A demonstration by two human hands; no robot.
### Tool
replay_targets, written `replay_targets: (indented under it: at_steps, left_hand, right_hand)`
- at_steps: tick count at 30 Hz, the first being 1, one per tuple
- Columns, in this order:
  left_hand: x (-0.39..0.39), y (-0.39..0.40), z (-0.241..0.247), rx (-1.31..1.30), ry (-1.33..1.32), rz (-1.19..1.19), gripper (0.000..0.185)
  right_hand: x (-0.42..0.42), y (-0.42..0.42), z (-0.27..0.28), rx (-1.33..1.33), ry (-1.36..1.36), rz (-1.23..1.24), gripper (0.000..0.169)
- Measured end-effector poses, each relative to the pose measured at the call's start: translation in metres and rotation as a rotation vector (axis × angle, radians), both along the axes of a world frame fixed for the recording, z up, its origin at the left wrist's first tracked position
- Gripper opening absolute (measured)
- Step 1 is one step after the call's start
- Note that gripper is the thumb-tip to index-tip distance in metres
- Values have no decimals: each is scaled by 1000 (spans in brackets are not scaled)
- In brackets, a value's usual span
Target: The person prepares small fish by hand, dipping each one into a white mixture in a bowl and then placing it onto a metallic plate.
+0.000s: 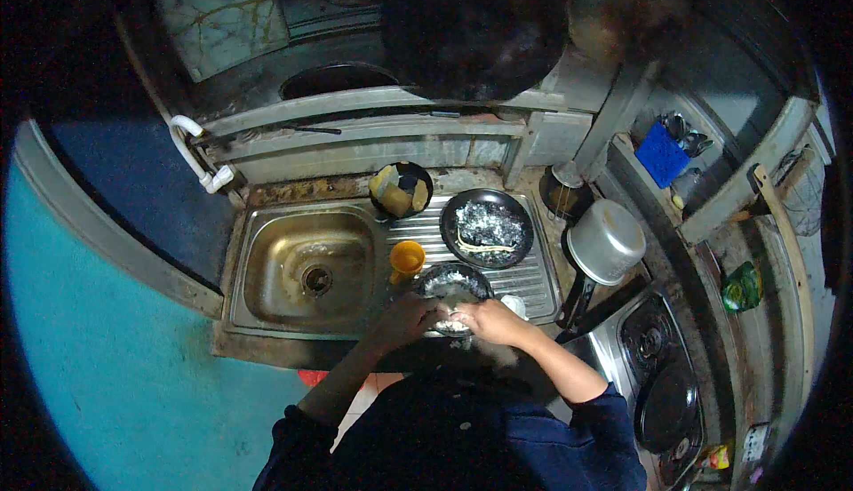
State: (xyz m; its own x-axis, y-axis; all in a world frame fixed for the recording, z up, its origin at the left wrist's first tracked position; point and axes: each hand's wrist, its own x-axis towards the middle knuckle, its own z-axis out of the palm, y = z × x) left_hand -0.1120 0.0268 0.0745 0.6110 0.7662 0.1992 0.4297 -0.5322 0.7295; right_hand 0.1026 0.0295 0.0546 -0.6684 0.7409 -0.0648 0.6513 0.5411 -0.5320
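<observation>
Both my hands meet over a dark plate (484, 282) dusted with white flour at the front of the steel drainboard. My left hand (408, 320), in shadow, and my right hand (490, 321) pinch a small piece of pale dough between their fingertips; the fingers hide most of it. More pale dough or flour lies on the plate just below the fingers. Behind it, a larger black round plate (490, 215) is coated with flour and carries thin pale dough strips (485, 248) along its near side. An orange cup (407, 258) stands left of the nearer plate.
Left lies a steel sink basin (313, 271). A black bowl (419, 181) with yellowish pieces sits behind the cup. To the right are an upturned aluminium pot (608, 241), a gas stove (656, 338) and a blue utensil holder (662, 154). A white pipe (190, 151) juts at upper left.
</observation>
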Motion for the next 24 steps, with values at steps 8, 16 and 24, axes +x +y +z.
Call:
replay_targets:
  at_steps: [8,16,24]
  left_hand:
    - [8,-4,-17,-3,77,76,27]
    - [9,-1,-42,-27,70,135,27]
    - [11,-8,-17,-94,45,16,28]
  right_hand:
    - [5,1,9,-404,589,-179,23]
    - [14,3,-5,-569,736,-308,18]
    - [9,-5,3,-559,754,-193,24]
